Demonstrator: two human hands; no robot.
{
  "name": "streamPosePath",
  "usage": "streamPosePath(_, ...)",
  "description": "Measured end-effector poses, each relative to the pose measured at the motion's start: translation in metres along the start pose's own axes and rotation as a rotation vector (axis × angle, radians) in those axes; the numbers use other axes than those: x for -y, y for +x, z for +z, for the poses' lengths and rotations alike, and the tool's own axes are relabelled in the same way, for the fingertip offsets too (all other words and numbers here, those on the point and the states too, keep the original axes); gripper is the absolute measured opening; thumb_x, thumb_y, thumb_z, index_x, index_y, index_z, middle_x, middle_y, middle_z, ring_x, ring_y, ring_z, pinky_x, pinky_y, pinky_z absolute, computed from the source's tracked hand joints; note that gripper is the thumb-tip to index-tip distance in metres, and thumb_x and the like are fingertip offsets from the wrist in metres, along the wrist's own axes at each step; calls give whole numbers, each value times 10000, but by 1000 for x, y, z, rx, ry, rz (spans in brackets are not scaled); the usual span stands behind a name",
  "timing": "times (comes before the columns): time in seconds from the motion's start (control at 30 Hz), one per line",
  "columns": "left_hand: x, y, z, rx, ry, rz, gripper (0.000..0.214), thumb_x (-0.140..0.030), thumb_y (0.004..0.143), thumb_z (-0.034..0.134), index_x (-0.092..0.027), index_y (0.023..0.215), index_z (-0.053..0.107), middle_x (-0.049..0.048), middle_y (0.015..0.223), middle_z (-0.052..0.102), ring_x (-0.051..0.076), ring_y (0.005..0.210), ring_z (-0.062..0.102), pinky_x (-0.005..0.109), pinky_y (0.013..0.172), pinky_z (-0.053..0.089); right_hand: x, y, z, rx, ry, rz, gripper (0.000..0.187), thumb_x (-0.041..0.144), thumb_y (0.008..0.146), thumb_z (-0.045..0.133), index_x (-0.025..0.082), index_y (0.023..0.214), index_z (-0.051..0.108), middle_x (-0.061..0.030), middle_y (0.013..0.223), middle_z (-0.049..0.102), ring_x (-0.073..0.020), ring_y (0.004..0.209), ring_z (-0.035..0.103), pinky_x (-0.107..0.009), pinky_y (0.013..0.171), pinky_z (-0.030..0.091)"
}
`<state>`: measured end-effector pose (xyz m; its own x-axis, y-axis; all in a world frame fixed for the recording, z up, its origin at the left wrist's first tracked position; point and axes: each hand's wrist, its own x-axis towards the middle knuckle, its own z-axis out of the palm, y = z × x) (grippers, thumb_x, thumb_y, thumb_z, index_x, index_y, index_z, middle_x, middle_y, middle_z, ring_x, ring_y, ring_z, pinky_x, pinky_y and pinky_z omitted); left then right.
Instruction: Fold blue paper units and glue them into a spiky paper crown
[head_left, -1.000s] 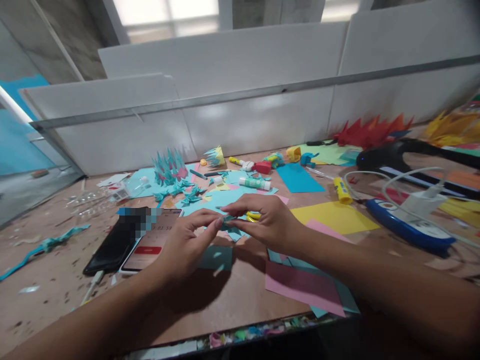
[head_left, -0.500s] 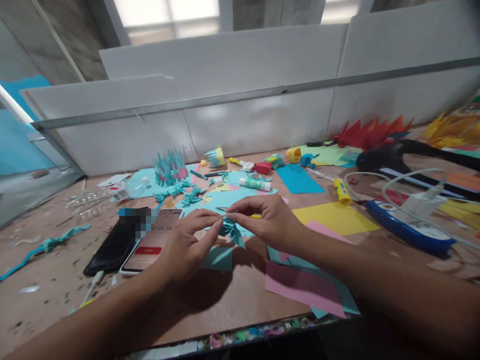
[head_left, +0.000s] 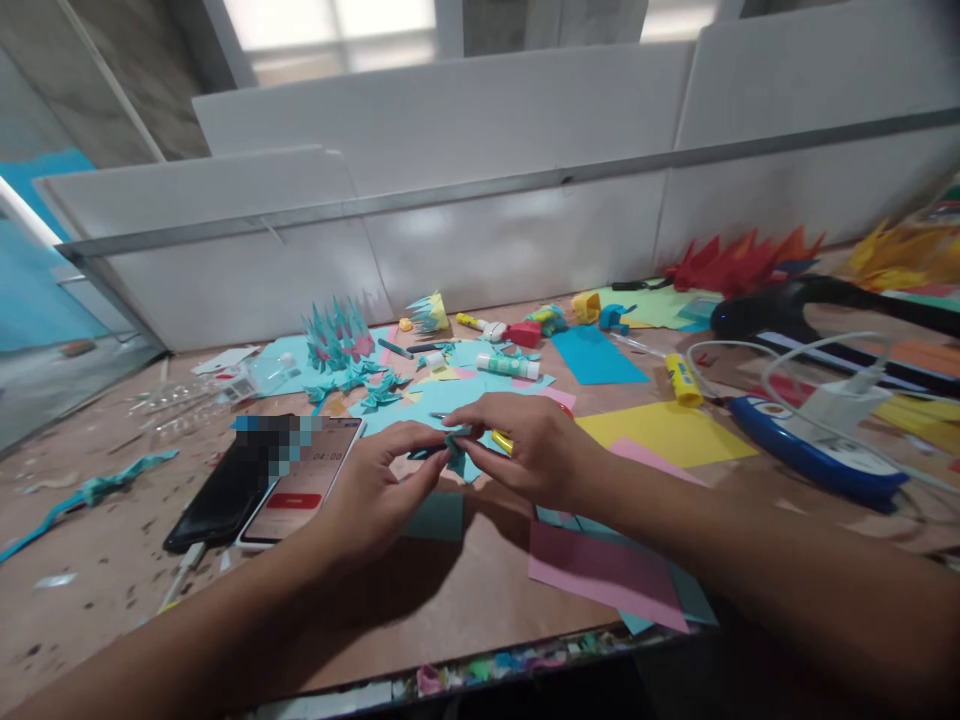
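A small folded teal paper piece [head_left: 457, 458] is held between my two hands above the table, partly covered by the fingers. My left hand [head_left: 386, 470] pinches its left side between thumb and fingers. From the right, my right hand [head_left: 525, 445] pinches its upper edge. Beneath and behind them lie light-blue paper sheets [head_left: 442, 515] and the yellow handle of a tool [head_left: 502, 441], partly hidden by my right hand. Past the hands are a glue stick [head_left: 508, 366] and several folded teal paper pieces [head_left: 382, 390].
A black phone [head_left: 217, 495] and a lit phone showing a timer [head_left: 300, 500] lie at left. Spiky teal paper shapes [head_left: 337, 335] stand behind. Pink paper [head_left: 600, 570], yellow paper [head_left: 667, 435], a blue power strip [head_left: 817, 455] with white cables and a yellow glue tube [head_left: 683, 380] are at right.
The teal piece has turned between my fingers, and less of its pointed petals shows. My right hand has shifted slightly, exposing more of the yellow handle.
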<state>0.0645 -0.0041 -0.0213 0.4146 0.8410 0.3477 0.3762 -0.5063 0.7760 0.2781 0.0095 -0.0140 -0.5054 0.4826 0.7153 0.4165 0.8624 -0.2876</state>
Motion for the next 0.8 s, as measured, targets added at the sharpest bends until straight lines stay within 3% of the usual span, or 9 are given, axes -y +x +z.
streamPosePath(0.13,-1,3,0,60,-198,-167,233,-364,895,683,-199,1041,759,54,1016,779,208,935,699,301,835,513,-1,1,-2,11,-2,-64,124,124,919,613,126,954,731,-61,813,722,-168,753,673,-272,688,516)
streamPosePath(0.37,-3,5,4,35,-519,-367,213,-348,798,789,-176,920,762,29,896,774,145,797,677,234,737,508,-6,-1,-4,49,126,-47,175,31,885,627,154,921,746,-55,904,754,-143,824,711,-242,739,548)
streamPosePath(0.8,-3,5,3,-20,-555,-394,189,-346,827,763,-193,925,814,47,903,811,160,744,706,242,676,526,-3,2,-5,47,120,56,159,174,912,632,176,976,777,-80,973,782,-182,867,738,-295,767,584)
